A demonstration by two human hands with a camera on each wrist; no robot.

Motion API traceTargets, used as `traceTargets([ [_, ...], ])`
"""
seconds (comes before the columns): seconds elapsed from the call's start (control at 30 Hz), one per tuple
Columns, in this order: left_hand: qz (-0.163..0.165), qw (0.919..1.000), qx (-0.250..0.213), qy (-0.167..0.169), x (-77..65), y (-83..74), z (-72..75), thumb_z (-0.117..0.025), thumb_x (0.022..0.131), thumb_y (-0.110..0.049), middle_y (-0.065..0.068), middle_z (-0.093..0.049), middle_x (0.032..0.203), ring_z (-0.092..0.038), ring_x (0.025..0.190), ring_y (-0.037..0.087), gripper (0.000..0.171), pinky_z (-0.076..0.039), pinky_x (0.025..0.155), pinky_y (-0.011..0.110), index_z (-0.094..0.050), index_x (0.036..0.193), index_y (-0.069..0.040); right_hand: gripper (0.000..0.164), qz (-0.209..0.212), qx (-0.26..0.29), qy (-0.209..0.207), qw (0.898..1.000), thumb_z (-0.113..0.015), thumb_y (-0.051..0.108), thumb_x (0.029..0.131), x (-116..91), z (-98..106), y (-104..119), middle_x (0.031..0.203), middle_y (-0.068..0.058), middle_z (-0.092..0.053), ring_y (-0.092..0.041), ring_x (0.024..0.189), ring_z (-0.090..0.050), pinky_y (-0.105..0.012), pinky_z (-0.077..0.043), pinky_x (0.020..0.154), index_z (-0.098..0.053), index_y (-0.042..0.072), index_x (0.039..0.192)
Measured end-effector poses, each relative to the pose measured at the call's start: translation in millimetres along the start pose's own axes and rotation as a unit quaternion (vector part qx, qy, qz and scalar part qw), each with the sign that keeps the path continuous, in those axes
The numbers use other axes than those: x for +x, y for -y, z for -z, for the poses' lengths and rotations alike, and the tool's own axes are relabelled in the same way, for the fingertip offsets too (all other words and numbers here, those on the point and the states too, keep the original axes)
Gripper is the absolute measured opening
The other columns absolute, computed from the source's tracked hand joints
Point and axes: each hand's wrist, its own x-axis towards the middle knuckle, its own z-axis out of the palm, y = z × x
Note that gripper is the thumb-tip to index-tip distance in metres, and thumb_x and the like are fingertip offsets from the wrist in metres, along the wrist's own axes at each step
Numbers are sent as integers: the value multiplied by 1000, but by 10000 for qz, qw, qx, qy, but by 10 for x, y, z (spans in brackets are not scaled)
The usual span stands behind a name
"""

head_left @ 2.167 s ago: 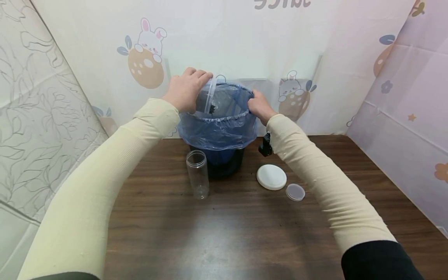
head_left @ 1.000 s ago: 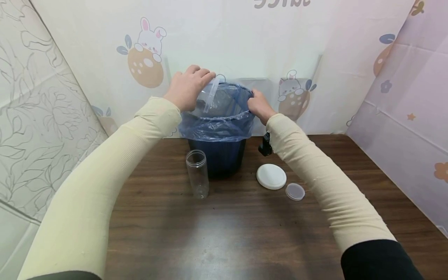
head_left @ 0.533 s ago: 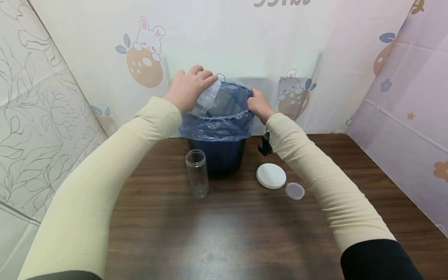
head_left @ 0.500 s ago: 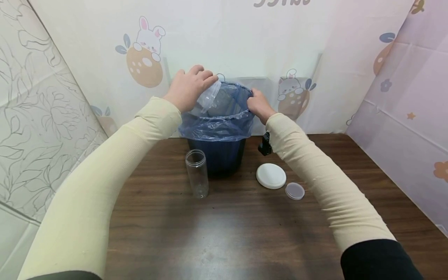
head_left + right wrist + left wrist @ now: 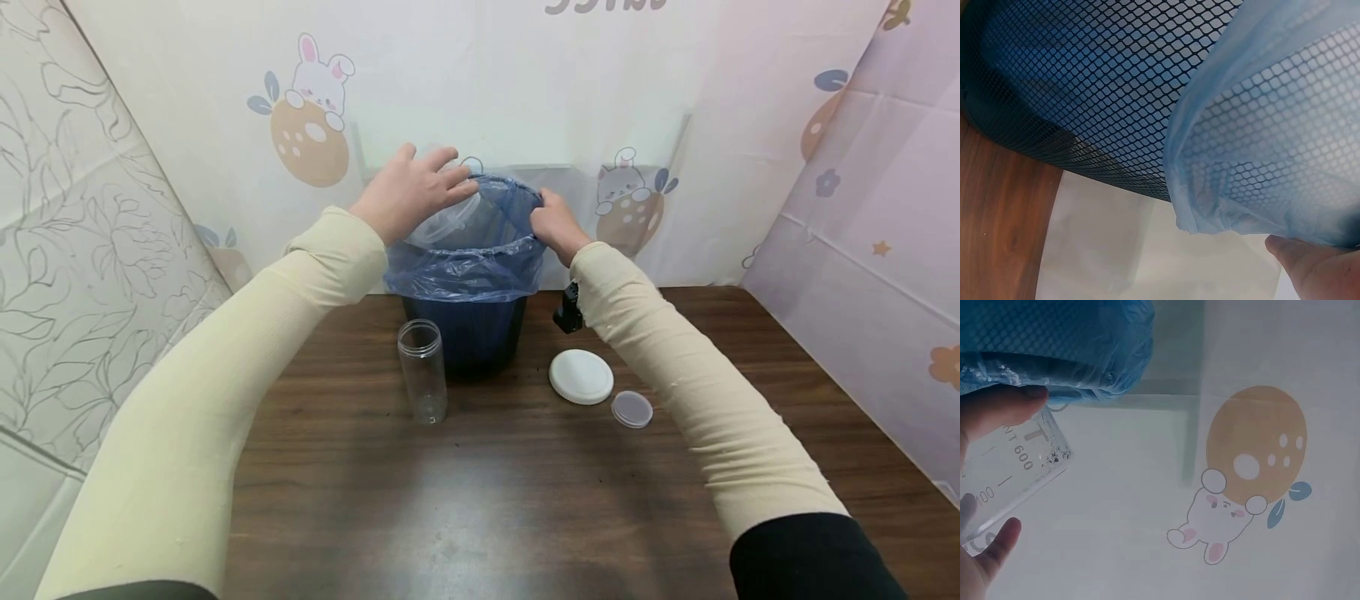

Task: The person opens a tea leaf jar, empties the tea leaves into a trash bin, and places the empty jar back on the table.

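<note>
My left hand (image 5: 412, 192) holds a clear measuring cup (image 5: 450, 221), tipped over the mouth of a dark mesh bin (image 5: 480, 337). Some of its fingers are spread. In the left wrist view, printed marks and dark specks show on the cup (image 5: 1016, 464), between thumb and fingers. A blue bin bag (image 5: 465, 279) lines the bin and folds over its rim. On the right side of that rim, my right hand (image 5: 555, 222) grips the edge; most of its fingers are hidden. The right wrist view has the thumb (image 5: 1310, 265) against the bag.
A tall clear jar (image 5: 423, 379) stands without a lid in front of the bin. A white ribbed lid (image 5: 581, 377) and a small translucent lid (image 5: 632, 409) lie to its right on the wooden table (image 5: 450, 517). Patterned sheets (image 5: 750, 167) hang behind and at the sides.
The cup has tipped further into the bin, and dark bits near its mouth are gone from view. My left fingers have spread. The bag's hanging edge rose; my right hand stayed at the rim.
</note>
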Motion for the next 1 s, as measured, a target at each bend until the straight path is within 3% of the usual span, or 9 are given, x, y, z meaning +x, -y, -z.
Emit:
traceTargets([
  [0.13, -176, 9993, 324, -48, -3, -4, -8, -66, 80, 8, 5, -40, 141, -30, 133, 29, 75, -44, 83, 49, -38, 143, -22, 63, 9, -8, 16, 10000, -21, 0, 90, -5, 3, -1, 158, -12, -7, -25, 144, -6, -35, -13, 113, -8, 2, 152],
  [0.27, -171, 9992, 351, -13, -15, -12, -13, -67, 80, 7, 5, -40, 143, -29, 134, 29, 76, -44, 86, 51, -38, 144, -22, 63, 29, -32, 8, 10000, -21, 0, 90, -4, 4, -4, 158, -12, -6, -24, 144, -5, -34, -12, 113, -7, 2, 152],
  [0.37, 17, 10000, 13, 29, -26, -16, -13, -66, 81, 8, 6, -39, 144, -28, 135, 29, 75, -44, 87, 52, -37, 145, -20, 63, 19, -64, 31, 10000, -20, 0, 91, -5, 8, -5, 158, -12, -4, -24, 144, -4, -34, -11, 114, -6, 2, 152],
  [0.5, 386, 9954, -871, -94, -37, -9, -14, -60, 81, 12, 8, -39, 144, -28, 135, 31, 73, -44, 85, 55, -38, 145, -16, 60, 18, -29, 99, 9999, -20, 4, 95, -7, 18, -9, 159, -11, -1, -23, 144, -1, -32, -9, 114, -3, 3, 152],
  [0.63, 733, 9817, -1740, -249, -48, -4, -17, -58, 77, 15, 9, -40, 144, -28, 135, 32, 76, -44, 82, 57, -37, 145, -13, 56, 18, 58, 149, 9999, -20, 10, 100, -14, 26, -12, 159, -10, 1, -22, 144, 1, -30, -7, 114, -1, 4, 152],
  [0.8, 1144, 9596, -2558, -272, -56, 4, 2, -73, 66, 8, 10, -39, 145, -28, 134, 32, 91, -45, 79, 57, -34, 146, -11, 56, -45, 138, 110, 9998, -22, 19, 104, -32, 27, -10, 159, -7, 7, -18, 144, 5, -29, -4, 113, 5, 7, 152],
  [1.0, 1608, 9287, -3307, -471, -73, 10, 2, -82, 56, -1, 8, -39, 146, -30, 133, 29, 103, -45, 88, 52, -33, 147, -10, 61, -80, 126, 110, 9998, -24, 34, 105, -50, 29, -25, 159, -6, 4, -18, 144, -1, -33, -10, 114, 6, 11, 152],
])
